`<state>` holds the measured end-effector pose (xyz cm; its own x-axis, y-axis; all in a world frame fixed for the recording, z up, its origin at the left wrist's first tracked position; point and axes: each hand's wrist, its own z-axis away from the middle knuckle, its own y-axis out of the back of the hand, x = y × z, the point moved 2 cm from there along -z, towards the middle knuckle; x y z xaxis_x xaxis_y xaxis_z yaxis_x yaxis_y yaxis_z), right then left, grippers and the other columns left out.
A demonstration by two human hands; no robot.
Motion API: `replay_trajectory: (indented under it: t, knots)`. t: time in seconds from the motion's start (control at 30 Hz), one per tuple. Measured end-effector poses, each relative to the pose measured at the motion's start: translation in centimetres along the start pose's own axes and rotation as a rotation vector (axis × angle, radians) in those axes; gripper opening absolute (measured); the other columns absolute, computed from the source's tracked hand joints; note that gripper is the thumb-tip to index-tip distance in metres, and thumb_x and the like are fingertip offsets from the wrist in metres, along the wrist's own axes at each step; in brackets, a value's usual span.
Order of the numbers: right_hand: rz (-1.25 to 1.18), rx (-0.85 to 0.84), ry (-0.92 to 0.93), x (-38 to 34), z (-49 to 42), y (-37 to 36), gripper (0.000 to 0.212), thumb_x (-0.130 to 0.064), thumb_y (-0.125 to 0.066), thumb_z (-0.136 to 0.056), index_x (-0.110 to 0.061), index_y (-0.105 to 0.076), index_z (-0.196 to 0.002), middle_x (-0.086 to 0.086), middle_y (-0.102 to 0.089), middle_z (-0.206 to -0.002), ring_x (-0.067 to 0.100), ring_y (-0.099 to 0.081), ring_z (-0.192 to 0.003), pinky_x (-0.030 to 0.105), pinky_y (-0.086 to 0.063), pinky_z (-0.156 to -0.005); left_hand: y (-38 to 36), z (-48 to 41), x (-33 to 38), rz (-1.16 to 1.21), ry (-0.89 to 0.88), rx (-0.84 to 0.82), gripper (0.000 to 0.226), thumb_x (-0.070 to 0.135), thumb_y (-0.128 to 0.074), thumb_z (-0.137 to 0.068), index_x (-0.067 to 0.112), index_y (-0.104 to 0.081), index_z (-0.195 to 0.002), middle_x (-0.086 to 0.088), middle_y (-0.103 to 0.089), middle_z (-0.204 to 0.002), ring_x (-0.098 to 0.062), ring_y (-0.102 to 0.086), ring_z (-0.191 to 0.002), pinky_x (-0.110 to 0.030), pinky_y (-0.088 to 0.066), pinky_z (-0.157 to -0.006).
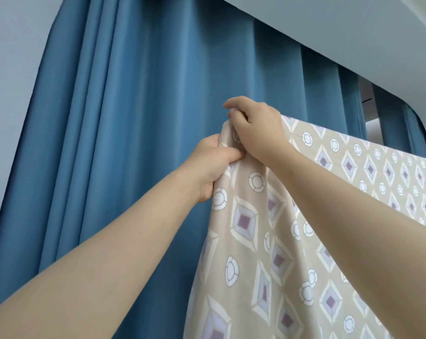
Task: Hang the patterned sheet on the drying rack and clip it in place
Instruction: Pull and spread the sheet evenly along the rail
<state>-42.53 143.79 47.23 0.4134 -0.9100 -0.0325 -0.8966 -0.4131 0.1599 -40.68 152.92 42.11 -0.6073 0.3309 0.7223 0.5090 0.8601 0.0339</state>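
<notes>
The patterned sheet (261, 241), beige with white circles and purple diamonds, hangs down from a top edge that runs from the middle of the view to the right. My left hand (212, 165) grips the sheet's bunched upper left corner from the left side. My right hand (253, 123) sits on top of that same corner with its fingers curled over it. Whether it holds a clip is hidden by the fingers. The drying rack's bar lies under the fabric and cannot be seen.
A blue curtain (133, 118) in deep folds hangs right behind the sheet. A pale wall (9, 45) is at the left, and a grey ceiling ledge (329, 33) slopes above. A bright window gap (368, 113) shows at the upper right.
</notes>
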Motion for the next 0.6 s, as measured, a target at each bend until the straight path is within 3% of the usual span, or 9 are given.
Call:
replay_trajectory:
  t: [0.13,0.27,0.37,0.5,0.6]
  knots:
    - [0.045,0.017,-0.010,0.0,0.7,0.3,0.033,-0.023,-0.038,-0.097,-0.028,-0.060,-0.121,-0.008,-0.062,-0.123,0.015,-0.044,-0.124,0.030,-0.023,-0.106,0.0,0.6,-0.1,0.003,-0.001,0.006,0.022,-0.009,-0.049,-0.088,0.006,-0.058,-0.100,-0.013,-0.065,-0.084,-0.023,-0.065,-0.071,-0.030,-0.058,-0.063]
    - [-0.011,-0.001,0.006,0.3,2.6,0.2,0.037,-0.021,-0.039,-0.094,-0.027,-0.055,-0.127,-0.009,-0.049,-0.138,0.014,-0.030,-0.137,0.036,-0.019,-0.114,-0.1,1.9,-0.9,0.057,0.059,0.000,0.034,-0.013,-0.046,-0.086,-0.002,-0.055,-0.117,-0.020,-0.064,-0.094,-0.028,-0.065,-0.076,-0.038,-0.058,-0.067]
    - [-0.070,-0.015,0.003,0.7,4.0,0.2,0.043,-0.021,-0.038,-0.089,-0.024,-0.054,-0.129,-0.005,-0.046,-0.142,0.017,-0.034,-0.136,0.038,-0.024,-0.112,0.0,3.0,-1.9,0.072,0.128,-0.003,0.037,-0.013,-0.047,-0.085,-0.005,-0.053,-0.121,-0.023,-0.063,-0.100,-0.030,-0.065,-0.077,-0.042,-0.057,-0.066]
    - [-0.152,-0.045,-0.070,1.2,6.8,0.8,0.041,-0.007,-0.038,-0.090,-0.019,-0.055,-0.127,-0.009,-0.052,-0.133,0.011,-0.044,-0.124,0.018,-0.030,-0.097,-0.1,4.4,-2.9,0.057,0.191,-0.013,0.038,-0.014,-0.047,-0.083,-0.005,-0.054,-0.120,-0.023,-0.064,-0.100,-0.030,-0.066,-0.076,-0.040,-0.058,-0.064]
    - [-0.158,-0.040,-0.113,1.6,9.1,1.1,0.039,-0.007,-0.039,-0.094,-0.018,-0.055,-0.128,-0.008,-0.052,-0.133,0.009,-0.044,-0.123,0.009,-0.028,-0.094,-0.1,4.8,-2.9,0.085,0.206,-0.004,0.043,-0.017,-0.044,-0.080,-0.006,-0.053,-0.120,-0.022,-0.063,-0.095,-0.029,-0.066,-0.072,-0.039,-0.058,-0.061]
